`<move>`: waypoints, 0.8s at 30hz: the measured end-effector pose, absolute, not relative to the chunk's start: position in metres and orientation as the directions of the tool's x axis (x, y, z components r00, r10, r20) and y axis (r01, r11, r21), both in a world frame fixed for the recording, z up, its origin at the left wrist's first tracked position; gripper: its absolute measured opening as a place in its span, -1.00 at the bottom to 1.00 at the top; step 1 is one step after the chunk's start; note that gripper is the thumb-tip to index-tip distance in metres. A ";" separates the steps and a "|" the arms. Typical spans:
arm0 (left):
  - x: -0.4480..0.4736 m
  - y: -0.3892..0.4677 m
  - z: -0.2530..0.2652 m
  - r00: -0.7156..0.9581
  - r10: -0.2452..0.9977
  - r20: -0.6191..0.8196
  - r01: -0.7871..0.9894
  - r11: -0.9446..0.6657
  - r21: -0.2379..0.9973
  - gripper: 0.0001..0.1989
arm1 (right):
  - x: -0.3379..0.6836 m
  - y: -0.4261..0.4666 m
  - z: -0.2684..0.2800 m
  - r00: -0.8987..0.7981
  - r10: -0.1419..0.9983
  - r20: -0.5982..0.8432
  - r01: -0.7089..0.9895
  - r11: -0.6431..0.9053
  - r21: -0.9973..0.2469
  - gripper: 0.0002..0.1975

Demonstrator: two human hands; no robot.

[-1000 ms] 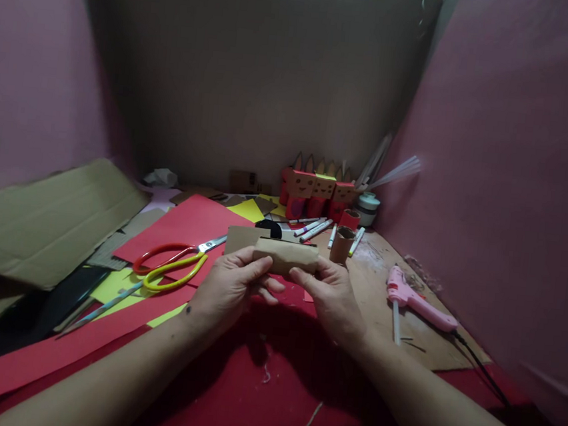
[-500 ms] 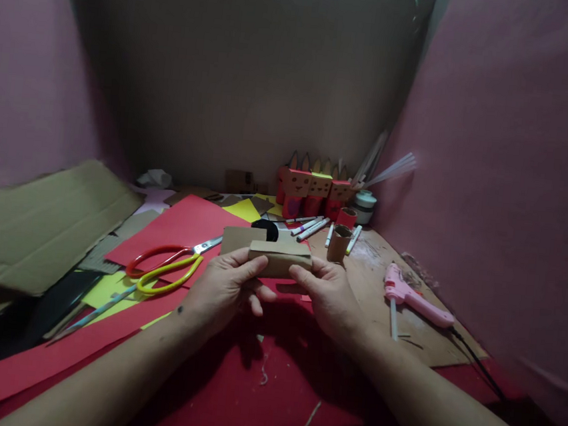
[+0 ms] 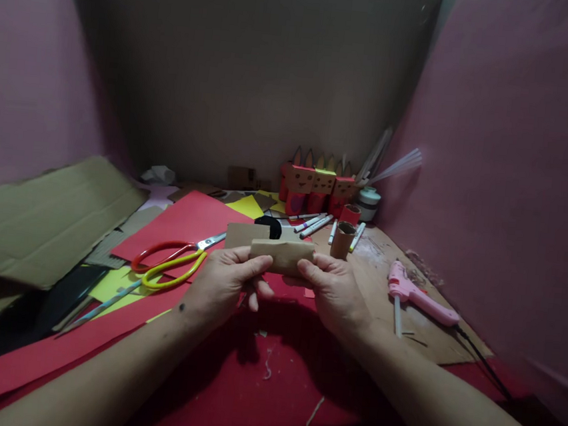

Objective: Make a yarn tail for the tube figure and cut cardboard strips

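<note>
A small folded piece of brown cardboard (image 3: 284, 257) is held level between my two hands above the red tabletop. My left hand (image 3: 232, 275) pinches its left end, thumb on the near face and the lower fingers loose below. At the right end, the thumb and fingers of my right hand (image 3: 334, 288) grip it the same way. Just behind it lies another flat cardboard piece (image 3: 241, 235), beside a black round object (image 3: 270, 226). Scissors (image 3: 173, 262) with one red and one yellow handle rest on red paper left of my left hand.
A pink glue gun (image 3: 421, 298) lies on a cardboard sheet at right, its cord trailing off. Cardboard tubes (image 3: 343, 241), markers (image 3: 315, 226) and several animal-faced tube figures (image 3: 323, 183) stand or lie behind. A large cardboard sheet (image 3: 47, 217) leans at left.
The cardboard's upper flap, folded back toward horizontal before, now stands more upright and faces me. Both hands keep their grip at its ends. The whole view has shifted slightly.
</note>
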State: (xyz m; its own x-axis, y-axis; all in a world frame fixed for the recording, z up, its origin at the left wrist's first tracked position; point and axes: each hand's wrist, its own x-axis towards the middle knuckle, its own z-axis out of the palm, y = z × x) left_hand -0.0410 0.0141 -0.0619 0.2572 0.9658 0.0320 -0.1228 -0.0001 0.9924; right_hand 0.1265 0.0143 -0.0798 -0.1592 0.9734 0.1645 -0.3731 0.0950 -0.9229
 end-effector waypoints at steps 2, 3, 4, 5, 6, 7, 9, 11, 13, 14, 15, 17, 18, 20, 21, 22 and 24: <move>-0.042 0.015 -0.063 0.265 0.964 0.025 -0.140 0.013 0.990 -0.75 | 0.127 0.015 -0.079 -0.160 0.972 0.173 -0.368 0.104 -0.924 -0.86; -0.043 0.016 -0.063 0.273 0.962 0.022 -0.144 0.018 0.989 -0.74 | 0.127 0.016 -0.079 -0.157 0.971 0.179 -0.370 0.110 -0.922 -0.86; -0.044 0.017 -0.063 0.281 0.960 0.021 -0.149 0.021 0.989 -0.73 | 0.128 0.016 -0.079 -0.153 0.971 0.186 -0.375 0.117 -0.920 -0.86; -0.045 0.018 -0.063 0.285 0.958 0.023 -0.157 0.024 0.987 -0.73 | 0.129 0.017 -0.079 -0.155 0.969 0.191 -0.380 0.120 -0.917 -0.86; -0.046 0.019 -0.064 0.287 0.958 0.024 -0.167 0.025 0.986 -0.74 | 0.130 0.018 -0.079 -0.169 0.967 0.193 -0.387 0.115 -0.915 -0.85; -0.047 0.020 -0.064 0.286 0.958 0.027 -0.178 0.026 0.984 -0.75 | 0.130 0.018 -0.079 -0.193 0.962 0.193 -0.395 0.104 -0.913 -0.83; -0.048 0.021 -0.065 0.283 0.958 0.034 -0.191 0.021 0.981 -0.77 | 0.132 0.017 -0.078 -0.246 0.949 0.196 -0.398 0.085 -0.913 -0.81; -0.048 0.021 -0.066 0.291 0.956 0.033 -0.174 0.019 0.985 -0.76 | 0.132 0.016 -0.077 -0.261 0.943 0.207 -0.399 0.089 -0.912 -0.81; -0.048 0.021 -0.066 0.298 0.954 0.028 -0.156 0.019 0.988 -0.73 | 0.132 0.015 -0.076 -0.257 0.942 0.217 -0.412 0.097 -0.906 -0.78; -0.047 0.021 -0.066 0.293 0.956 0.030 -0.159 0.018 0.987 -0.72 | 0.131 0.014 -0.075 -0.262 0.940 0.220 -0.425 0.092 -0.900 -0.77; -0.047 0.020 -0.066 0.286 0.958 0.035 -0.169 0.015 0.986 -0.72 | 0.131 0.014 -0.075 -0.272 0.936 0.223 -0.445 0.083 -0.892 -0.76; -0.045 0.020 -0.066 0.282 0.959 0.036 -0.187 0.018 0.982 -0.74 | 0.130 0.013 -0.074 -0.297 0.928 0.224 -0.475 0.060 -0.878 -0.77; -0.044 0.019 -0.065 0.289 0.957 0.024 -0.185 0.031 0.982 -0.76 | 0.129 0.014 -0.074 -0.298 0.929 0.220 -0.478 0.055 -0.877 -0.78; -0.042 0.017 -0.063 0.310 0.951 -0.007 -0.170 0.063 0.983 -0.78 | 0.128 0.014 -0.075 -0.267 0.941 0.206 -0.443 0.071 -0.894 -0.79; -0.041 0.017 -0.062 0.313 0.949 -0.019 -0.166 0.075 0.983 -0.77 | 0.128 0.014 -0.077 -0.243 0.949 0.201 -0.405 0.089 -0.910 -0.80; -0.039 0.016 -0.061 0.308 0.951 -0.026 -0.168 0.081 0.983 -0.76 | 0.128 0.014 -0.078 -0.220 0.955 0.200 -0.362 0.111 -0.926 -0.80; -0.037 0.015 -0.061 0.290 0.957 -0.024 -0.178 0.078 0.981 -0.75 | 0.127 0.014 -0.080 -0.202 0.957 0.210 -0.295 0.145 -0.944 -0.81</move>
